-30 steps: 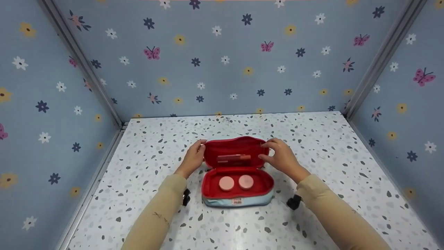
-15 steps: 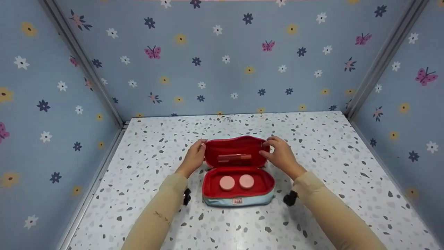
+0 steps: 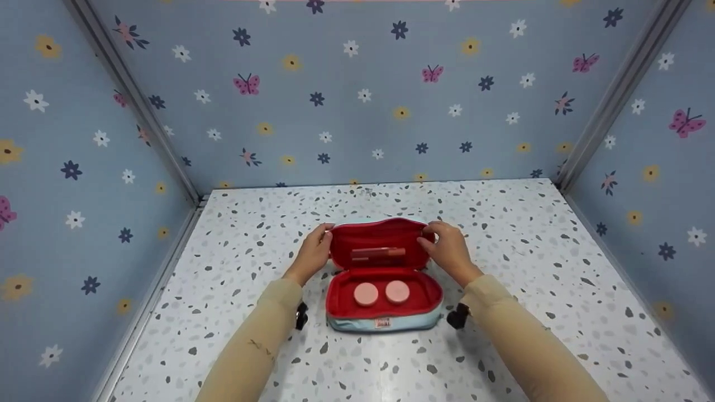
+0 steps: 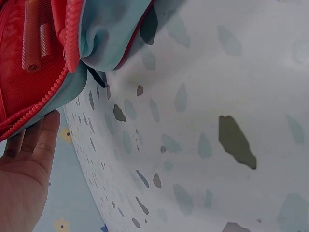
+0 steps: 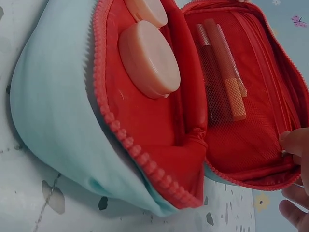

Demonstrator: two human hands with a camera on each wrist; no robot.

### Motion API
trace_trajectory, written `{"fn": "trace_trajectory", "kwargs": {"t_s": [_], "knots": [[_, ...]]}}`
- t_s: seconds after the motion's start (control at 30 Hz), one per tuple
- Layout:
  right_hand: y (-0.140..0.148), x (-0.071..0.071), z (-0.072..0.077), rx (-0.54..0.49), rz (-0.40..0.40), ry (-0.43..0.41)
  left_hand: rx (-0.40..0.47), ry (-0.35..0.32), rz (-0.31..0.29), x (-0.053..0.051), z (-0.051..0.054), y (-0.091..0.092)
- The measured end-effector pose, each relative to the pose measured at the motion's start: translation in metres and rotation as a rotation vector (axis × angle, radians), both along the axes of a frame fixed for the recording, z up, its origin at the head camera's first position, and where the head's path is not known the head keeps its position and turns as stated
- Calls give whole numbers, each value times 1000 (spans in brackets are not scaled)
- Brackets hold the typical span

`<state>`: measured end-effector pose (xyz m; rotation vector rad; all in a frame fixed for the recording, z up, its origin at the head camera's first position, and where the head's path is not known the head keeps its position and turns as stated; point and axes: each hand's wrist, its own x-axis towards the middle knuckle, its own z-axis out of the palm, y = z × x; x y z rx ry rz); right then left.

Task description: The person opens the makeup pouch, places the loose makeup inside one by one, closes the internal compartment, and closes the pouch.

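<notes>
A light blue zip pouch point(image 3: 410, 322) with red lining lies unfolded on the table, its lid point(image 3: 346, 231) raised at the back. My left hand point(image 3: 309, 258) holds the lid's left end; the left wrist view shows its fingers behind the fabric. My right hand point(image 3: 451, 251) grips the lid's right end, with the thumb point(image 5: 293, 141) inside near the mesh pocket's zip and other fingers behind. Slim tubes point(image 5: 226, 72) with orange and dark parts sit behind the mesh point(image 5: 251, 145). Two round pink containers point(image 3: 366, 294) rest in the pouch's lower half.
The speckled white table point(image 3: 251, 223) stretches around the pouch on every side. Blue flowered panels point(image 3: 357, 123) with metal corner posts point(image 3: 134, 106) enclose it at the back, left and right. Black wrist devices point(image 3: 458, 316) hang near both sleeves.
My right hand and forearm have shifted slightly left and inward, its thumb still at the lid's right end. The left hand, pouch and contents stay in place.
</notes>
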<state>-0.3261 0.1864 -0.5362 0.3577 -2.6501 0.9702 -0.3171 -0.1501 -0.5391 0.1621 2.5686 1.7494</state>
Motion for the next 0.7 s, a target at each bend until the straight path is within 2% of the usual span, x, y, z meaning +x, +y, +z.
{"fn": "trace_trajectory", "kwargs": {"t_s": [0.33, 0.6, 0.7], "knots": [[-10, -3, -4, -30, -72, -26, 1, -4, 2, 1, 0, 2], [-11, -6, -6, 7, -94, 48, 22, 27, -11, 1, -2, 1], [-12, -6, -6, 11, -109, 31, 16, 27, -4, 0, -1, 0]]}}
